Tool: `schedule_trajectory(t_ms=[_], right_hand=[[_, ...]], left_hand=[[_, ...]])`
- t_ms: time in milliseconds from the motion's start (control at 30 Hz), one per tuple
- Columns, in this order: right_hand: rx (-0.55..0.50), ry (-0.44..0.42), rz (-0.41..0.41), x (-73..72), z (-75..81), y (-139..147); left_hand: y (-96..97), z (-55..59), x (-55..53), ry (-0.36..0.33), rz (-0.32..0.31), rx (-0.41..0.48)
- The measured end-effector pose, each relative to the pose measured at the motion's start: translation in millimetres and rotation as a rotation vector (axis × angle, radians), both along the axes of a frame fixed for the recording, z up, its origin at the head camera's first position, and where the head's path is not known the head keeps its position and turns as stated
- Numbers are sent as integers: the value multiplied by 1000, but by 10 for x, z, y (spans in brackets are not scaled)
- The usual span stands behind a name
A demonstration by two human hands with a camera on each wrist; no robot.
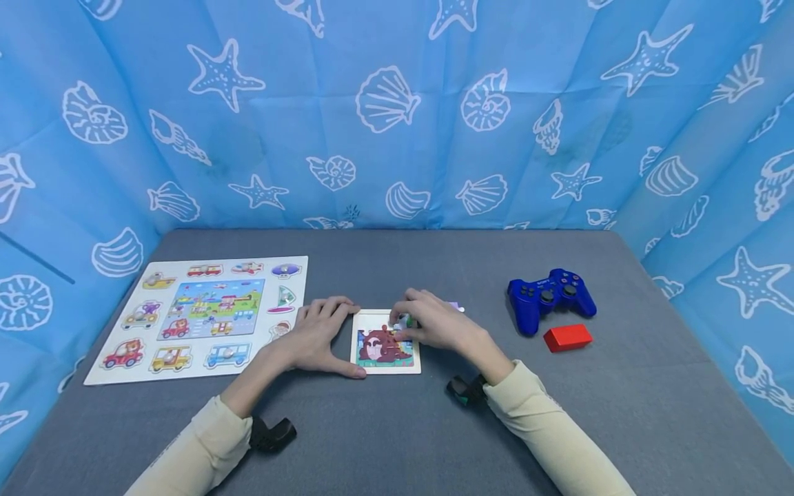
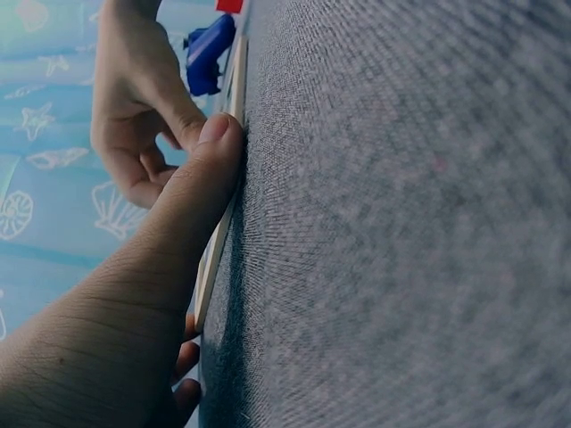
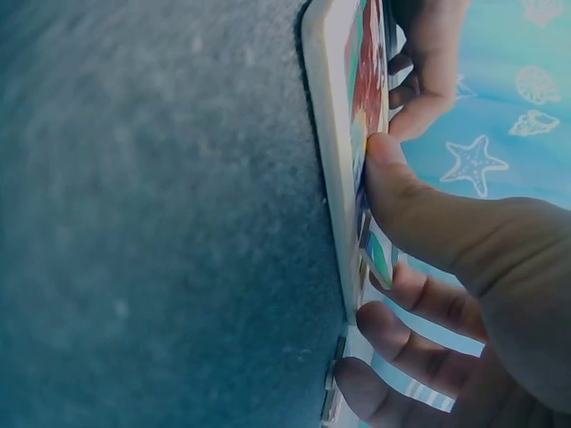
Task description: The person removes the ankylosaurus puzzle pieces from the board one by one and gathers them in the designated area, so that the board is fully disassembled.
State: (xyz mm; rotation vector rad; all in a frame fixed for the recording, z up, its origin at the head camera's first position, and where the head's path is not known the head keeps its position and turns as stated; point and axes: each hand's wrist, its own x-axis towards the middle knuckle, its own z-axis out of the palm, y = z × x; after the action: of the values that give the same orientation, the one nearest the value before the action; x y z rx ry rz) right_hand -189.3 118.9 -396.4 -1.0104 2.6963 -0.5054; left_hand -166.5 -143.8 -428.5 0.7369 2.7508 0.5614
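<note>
A small square jigsaw puzzle in a pale wooden tray [image 1: 386,370] lies mid-table, its lower part filled with a brown and pink picture. My left hand [image 1: 316,337] holds the tray's left side, thumb at the near corner and a forefinger at the far one. Above the tray's right side, my right hand [image 1: 434,320] pinches a jigsaw piece [image 3: 380,256] with green and white on it. That piece is tilted between thumb and forefinger, overlapping the tray's edge in the right wrist view. A purple and white piece [image 1: 457,306] lies behind the right hand, partly hidden.
A large peg puzzle board [image 1: 236,271] with vehicle pieces lies to the left. On the right are a blue game controller [image 1: 547,297] and a red block [image 1: 568,337]. A blue curtain [image 1: 397,165] with white shells hangs behind the grey table [image 1: 384,441].
</note>
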Motion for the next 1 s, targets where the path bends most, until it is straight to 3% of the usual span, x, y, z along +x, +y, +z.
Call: schedule_trajectory(t_ms=[633,1000], right_hand=[[29,47,-15,51,19,-39],[29,29,36,78,62,-26]], left_hand=[[-14,-34,-5,26,-11,4],[-8,-25,-1,30,-8,1]])
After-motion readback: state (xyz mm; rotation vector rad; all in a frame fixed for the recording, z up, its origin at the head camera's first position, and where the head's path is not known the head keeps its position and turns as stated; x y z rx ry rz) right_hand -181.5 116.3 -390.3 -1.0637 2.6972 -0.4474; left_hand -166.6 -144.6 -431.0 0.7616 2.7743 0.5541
